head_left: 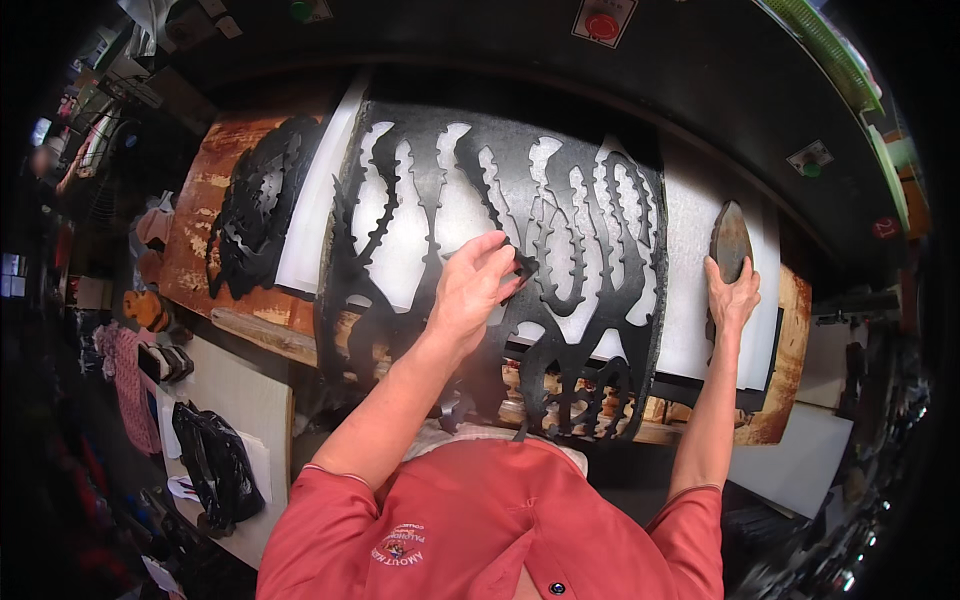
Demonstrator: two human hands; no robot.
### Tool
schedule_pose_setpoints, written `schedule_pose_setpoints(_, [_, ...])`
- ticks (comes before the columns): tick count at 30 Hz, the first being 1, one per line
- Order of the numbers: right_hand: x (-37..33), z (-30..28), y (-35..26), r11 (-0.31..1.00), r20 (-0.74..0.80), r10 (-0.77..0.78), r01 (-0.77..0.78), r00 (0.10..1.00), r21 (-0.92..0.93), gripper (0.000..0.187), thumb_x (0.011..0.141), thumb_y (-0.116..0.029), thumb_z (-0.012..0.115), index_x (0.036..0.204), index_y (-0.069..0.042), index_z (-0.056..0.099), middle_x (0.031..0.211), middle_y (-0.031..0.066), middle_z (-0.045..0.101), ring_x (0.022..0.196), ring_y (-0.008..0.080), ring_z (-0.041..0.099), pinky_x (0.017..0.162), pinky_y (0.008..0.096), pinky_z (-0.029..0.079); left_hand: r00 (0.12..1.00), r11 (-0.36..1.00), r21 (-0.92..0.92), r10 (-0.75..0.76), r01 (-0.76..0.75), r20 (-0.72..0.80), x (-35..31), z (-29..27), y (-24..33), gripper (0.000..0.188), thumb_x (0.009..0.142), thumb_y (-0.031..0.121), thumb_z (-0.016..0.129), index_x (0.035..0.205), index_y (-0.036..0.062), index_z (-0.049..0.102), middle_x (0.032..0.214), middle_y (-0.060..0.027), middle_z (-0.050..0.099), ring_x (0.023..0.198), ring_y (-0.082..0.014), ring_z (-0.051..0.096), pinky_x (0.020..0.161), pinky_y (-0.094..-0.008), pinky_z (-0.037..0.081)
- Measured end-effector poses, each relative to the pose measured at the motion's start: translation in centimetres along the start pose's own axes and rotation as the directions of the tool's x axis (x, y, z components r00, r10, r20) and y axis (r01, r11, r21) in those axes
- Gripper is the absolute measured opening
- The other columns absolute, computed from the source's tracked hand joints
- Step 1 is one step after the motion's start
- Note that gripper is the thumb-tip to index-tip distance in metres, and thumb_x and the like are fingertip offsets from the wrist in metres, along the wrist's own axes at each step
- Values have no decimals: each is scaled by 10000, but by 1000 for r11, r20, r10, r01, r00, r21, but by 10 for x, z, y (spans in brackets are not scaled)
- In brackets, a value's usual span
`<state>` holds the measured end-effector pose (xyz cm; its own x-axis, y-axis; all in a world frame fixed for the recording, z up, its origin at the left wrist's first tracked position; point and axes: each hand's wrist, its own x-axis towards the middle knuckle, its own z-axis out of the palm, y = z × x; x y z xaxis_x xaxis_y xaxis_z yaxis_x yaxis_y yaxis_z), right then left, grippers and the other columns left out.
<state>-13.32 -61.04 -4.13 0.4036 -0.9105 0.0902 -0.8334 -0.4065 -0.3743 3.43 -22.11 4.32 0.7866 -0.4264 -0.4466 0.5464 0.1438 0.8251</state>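
Note:
A large black sheet (512, 113), full of long notched cut-outs, lies over a white board in front of me. My left hand (474, 288) is over its middle, fingers pinched on a small dark piece of the sheet material (524, 266); its exact outline is hard to make out against the sheet. On the right, my right hand (735, 293) grips the lower end of a long, pointed-oval, brownish-grey block (733, 235), which looks like a cutting die. The block is on the white board (690, 200), beside the sheet's right edge.
A pile of black notched pieces (262, 205) lies at left on a worn brown board (200, 240). Behind, a dark machine beam carries a red button (602, 27) and a green button (811, 169). A black plastic bag (215, 465) sits on a side table at lower left.

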Motion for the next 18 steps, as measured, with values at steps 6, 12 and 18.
schedule_pose_setpoints(6, [-1,1,-1,1000,-18,11,-11,1000,-5,1000,818,-615,787,1591,-63,472,1608,238,432,1407,493,450,1193,558,404,998,948,318,-18,-3,63,33,4,8,629,995,261,722,1462,-109,521,1220,-163,712,1056,-183,675,927,-328,549])
schedule_pose_setpoints(12, [3,4,1,1000,-35,12,-12,999,-9,992,815,-613,791,1586,-70,480,1603,232,444,1411,489,453,1189,554,408,962,631,741,263,-228,72,47,7,-6,444,920,247,764,1237,-55,692,1039,-208,766,931,-276,745,852,-380,578])
schedule_pose_setpoints(18, [5,5,5,1000,-45,-1,1,999,-3,978,826,-611,791,1584,-75,483,1605,242,443,1419,490,448,1198,554,396,971,441,866,133,-236,197,9,-14,-11,300,931,171,733,1151,-31,707,978,-256,754,859,-370,760,793,-451,587])
